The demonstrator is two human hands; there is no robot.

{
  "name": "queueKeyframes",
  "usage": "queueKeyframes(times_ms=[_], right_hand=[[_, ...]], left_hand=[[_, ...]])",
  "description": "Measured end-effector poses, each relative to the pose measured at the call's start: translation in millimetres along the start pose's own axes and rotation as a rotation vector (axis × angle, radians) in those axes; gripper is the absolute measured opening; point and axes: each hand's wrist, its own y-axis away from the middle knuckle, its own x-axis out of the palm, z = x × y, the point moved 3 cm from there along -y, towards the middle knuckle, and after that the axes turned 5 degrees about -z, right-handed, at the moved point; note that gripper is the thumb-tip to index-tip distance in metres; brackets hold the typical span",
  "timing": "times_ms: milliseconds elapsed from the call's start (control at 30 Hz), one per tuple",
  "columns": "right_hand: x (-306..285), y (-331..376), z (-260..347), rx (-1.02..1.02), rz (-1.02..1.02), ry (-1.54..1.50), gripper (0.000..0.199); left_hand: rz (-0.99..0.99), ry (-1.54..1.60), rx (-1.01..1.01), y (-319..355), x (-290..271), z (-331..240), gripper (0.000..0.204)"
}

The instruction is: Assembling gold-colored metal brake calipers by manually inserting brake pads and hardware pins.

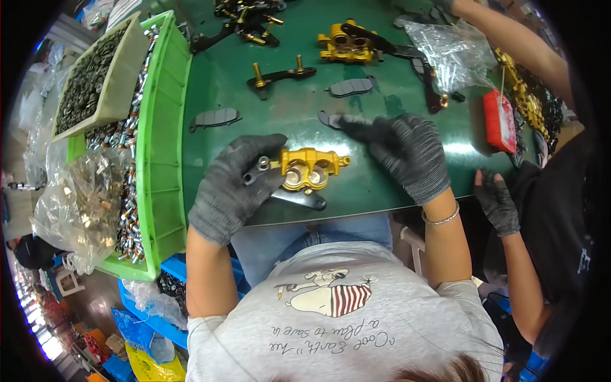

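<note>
My gloved left hand (pixel 235 181) is closed round a yellow brake caliper (pixel 310 170) with two round bores facing up, held just over the bench's near edge. A black bracket (pixel 299 198) is joined to it, partly hidden by the hand. To the right, my gloved right hand (pixel 407 149) reaches forward with its fingertips pinched on a grey brake pad (pixel 330 119) low over the green bench; its thumb is hard to make out. Two more brake pads, one at the left (pixel 217 118) and one further back (pixel 351 86), lie flat on the bench.
A black bracket with two upright pins (pixel 281 77) and another yellow caliper (pixel 347 43) lie further back. Left stands a green crate (pixel 167 146) of metal parts. A clear bag (pixel 449 54) and a red box (pixel 498 121) sit right, near a co-worker's hand (pixel 498 202).
</note>
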Motion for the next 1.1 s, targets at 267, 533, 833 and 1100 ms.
queueKeyframes(times_ms=[267,533,833,1100], right_hand=[[-25,-12,-60,0.167,-0.377,-0.104,0.033],[-32,-52,-65,0.041,-0.074,-0.101,0.031],[16,-27,7,-0.166,-0.017,-0.043,0.035],[20,-34,-17,0.039,0.145,-0.231,0.033]], left_hand=[[-0.266,0.329,0.120,25,26,15,0.042],[-0.403,0.141,0.165,24,32,13,0.041],[-0.364,0.260,0.211,24,30,13,0.040],[-0.285,0.191,0.237,27,29,10,0.040]])
